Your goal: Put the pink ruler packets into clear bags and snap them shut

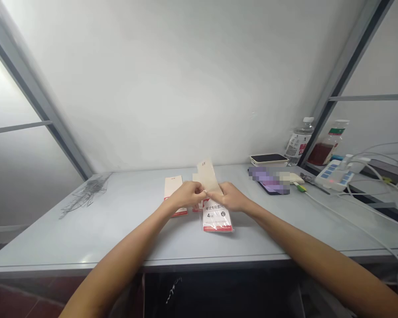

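Observation:
A ruler set packet (pixel 216 221), white and red in clear plastic, is held tilted a little above the desk. Its pale flap or card (pixel 206 172) stands up at the top. My right hand (pixel 231 197) grips the packet's right side, thumb across the front. At the left edge my left hand (pixel 189 194) is closed in a pinch on the packet, near the base of the pale part. Behind my left hand lies a similar white and red packet (pixel 173 183). Part of another packet (pixel 195 178) shows between the hands, mostly hidden.
Rightward on the desk (pixel 119 238) lie a purple phone (pixel 268 181), a white box with a dark top (pixel 269 160) and a power strip (pixel 333 174) with cables. A clear bottle (pixel 300 141) and a jar of dark red liquid (pixel 328 143) stand behind. Dark scribbles (pixel 88 192) mark the left.

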{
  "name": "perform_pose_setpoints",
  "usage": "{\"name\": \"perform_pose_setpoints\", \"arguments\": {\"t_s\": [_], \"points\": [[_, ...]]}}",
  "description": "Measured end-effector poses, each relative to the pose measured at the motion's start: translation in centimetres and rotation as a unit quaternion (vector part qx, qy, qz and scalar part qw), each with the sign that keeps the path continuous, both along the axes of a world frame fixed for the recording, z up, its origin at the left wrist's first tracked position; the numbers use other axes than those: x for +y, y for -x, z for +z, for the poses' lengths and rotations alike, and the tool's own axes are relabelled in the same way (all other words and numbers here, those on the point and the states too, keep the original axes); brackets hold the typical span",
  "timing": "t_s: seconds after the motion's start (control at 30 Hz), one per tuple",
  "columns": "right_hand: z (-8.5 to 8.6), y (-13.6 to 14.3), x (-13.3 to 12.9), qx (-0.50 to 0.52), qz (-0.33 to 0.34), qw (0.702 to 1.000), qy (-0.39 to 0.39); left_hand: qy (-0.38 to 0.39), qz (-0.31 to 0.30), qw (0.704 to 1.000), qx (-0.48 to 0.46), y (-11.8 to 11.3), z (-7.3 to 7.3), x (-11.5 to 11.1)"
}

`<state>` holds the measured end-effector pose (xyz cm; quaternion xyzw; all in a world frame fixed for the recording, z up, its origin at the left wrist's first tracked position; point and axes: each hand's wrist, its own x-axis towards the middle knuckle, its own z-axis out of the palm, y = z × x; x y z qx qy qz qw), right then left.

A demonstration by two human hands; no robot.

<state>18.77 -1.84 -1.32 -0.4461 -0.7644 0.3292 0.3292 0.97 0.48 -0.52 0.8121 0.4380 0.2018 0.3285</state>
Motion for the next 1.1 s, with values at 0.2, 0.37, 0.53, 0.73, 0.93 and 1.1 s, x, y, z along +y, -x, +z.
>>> {"name": "perform_pose_setpoints", "arguments": {"t_s": [0.2, 0.37, 0.53, 0.73, 0.93, 1.1], "points": [[-0.1, -0.1, 0.0, 0.002, 0.005, 1.000, 0.003, 0.038, -0.011, 0.999, -0.006, -0.2, 0.0, 0.0], [-0.3, 0.0, 0.1, 0.009, 0.001, 1.000, 0.010, -0.015, 0.024, 1.000, -0.006, -0.6, -0.7, 0.0], [-0.5, 0.2, 0.1, 0.030, -0.007, 0.999, 0.026, -0.098, 0.076, 0.992, -0.011, -1.2, -1.2, -0.1], [0.0, 0.1, 0.5, 0.093, -0.018, 0.994, 0.057, -0.122, 0.095, 0.988, -0.020, -1.4, -0.7, -0.7], [1.1, -0.5, 0.4, 0.157, 0.007, 0.983, 0.098, -0.101, 0.096, 0.986, -0.089, -0.9, 0.1, -0.5], [1.3, -0.8, 0.5, 0.179, -0.005, 0.978, 0.107, -0.055, 0.114, 0.984, -0.123, -0.1, 0.1, 0.5]]}}
